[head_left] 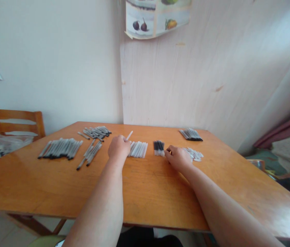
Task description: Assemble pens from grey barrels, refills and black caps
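Observation:
My left hand (118,148) is closed around a whitish pen barrel (129,135), which sticks up at a slant past the fingers. Right beside it lies a row of similar white pen barrels (138,150). My right hand (178,157) rests low over the table with its fingers curled together at the right edge of a small bundle of black-and-clear pen refills (158,147). What its fingertips grip, if anything, is hidden. Partly behind that hand is a heap of small whitish pieces (197,155), perhaps pen caps.
Pens with dark ends lie on the wooden table (147,192): a wide row (61,148) at left, a loose pile (97,132) behind, a few pens (90,154) nearer, and a bundle (191,134) at back right. A chair (16,120) and plastic bag (3,147) are at left.

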`<action>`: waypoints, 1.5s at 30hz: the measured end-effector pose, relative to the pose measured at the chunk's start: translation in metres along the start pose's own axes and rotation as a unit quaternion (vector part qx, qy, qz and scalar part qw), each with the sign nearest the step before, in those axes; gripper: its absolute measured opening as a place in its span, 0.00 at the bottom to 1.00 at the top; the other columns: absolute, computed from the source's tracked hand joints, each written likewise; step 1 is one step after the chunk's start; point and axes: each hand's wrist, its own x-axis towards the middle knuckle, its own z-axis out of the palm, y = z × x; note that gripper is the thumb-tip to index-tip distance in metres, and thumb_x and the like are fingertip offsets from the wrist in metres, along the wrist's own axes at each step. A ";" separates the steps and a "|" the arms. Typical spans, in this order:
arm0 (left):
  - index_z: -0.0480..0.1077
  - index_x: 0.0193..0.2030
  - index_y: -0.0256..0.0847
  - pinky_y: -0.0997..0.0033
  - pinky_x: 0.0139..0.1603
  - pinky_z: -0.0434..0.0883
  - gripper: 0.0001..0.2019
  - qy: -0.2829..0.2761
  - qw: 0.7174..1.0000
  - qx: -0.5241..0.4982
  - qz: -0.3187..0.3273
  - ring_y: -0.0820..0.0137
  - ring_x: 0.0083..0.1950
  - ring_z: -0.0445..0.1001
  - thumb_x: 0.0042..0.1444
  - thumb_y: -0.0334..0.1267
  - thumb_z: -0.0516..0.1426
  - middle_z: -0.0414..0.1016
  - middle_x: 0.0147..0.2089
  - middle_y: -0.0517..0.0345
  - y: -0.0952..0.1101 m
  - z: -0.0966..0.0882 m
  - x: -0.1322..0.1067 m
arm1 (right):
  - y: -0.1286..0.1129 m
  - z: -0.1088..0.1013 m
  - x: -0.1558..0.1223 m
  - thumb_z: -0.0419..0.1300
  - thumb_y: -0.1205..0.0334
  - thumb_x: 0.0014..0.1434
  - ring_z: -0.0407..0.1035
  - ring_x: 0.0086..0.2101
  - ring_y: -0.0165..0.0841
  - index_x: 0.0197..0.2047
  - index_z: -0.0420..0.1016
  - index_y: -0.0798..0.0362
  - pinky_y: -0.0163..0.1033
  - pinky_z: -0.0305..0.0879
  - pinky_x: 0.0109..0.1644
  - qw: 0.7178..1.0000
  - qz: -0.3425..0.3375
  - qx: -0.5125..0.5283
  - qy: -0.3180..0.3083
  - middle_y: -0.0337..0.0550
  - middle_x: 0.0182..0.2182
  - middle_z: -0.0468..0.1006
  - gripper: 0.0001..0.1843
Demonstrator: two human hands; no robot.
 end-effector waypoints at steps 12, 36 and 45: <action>0.60 0.11 0.43 0.62 0.47 0.63 0.15 -0.065 0.996 -0.044 -0.039 0.51 0.51 0.71 0.34 0.21 0.59 0.69 0.21 0.48 -0.004 0.008 -0.008 | 0.002 -0.003 0.001 0.47 0.48 0.62 0.71 0.34 0.35 0.40 0.76 0.47 0.34 0.50 0.29 1.000 -0.003 0.025 0.010 0.45 0.34 0.80 0.20; 0.71 0.43 0.40 0.67 0.43 0.67 0.13 -0.059 0.961 0.261 0.070 0.63 0.46 0.73 0.58 0.43 0.51 0.73 0.47 0.46 0.020 0.007 -0.026 | 0.008 -0.006 -0.003 0.44 0.45 0.63 0.62 0.25 0.30 0.30 0.72 0.51 0.35 0.42 0.27 0.994 -0.015 0.046 0.100 0.43 0.26 0.74 0.23; 0.71 0.43 0.41 0.67 0.43 0.67 0.13 -0.046 0.957 0.277 0.068 0.63 0.46 0.73 0.58 0.45 0.51 0.73 0.47 0.46 0.017 -0.027 -0.031 | 0.007 -0.013 -0.011 0.44 0.47 0.64 0.59 0.24 0.29 0.28 0.69 0.52 0.36 0.39 0.28 0.977 -0.033 0.043 0.204 0.43 0.24 0.72 0.23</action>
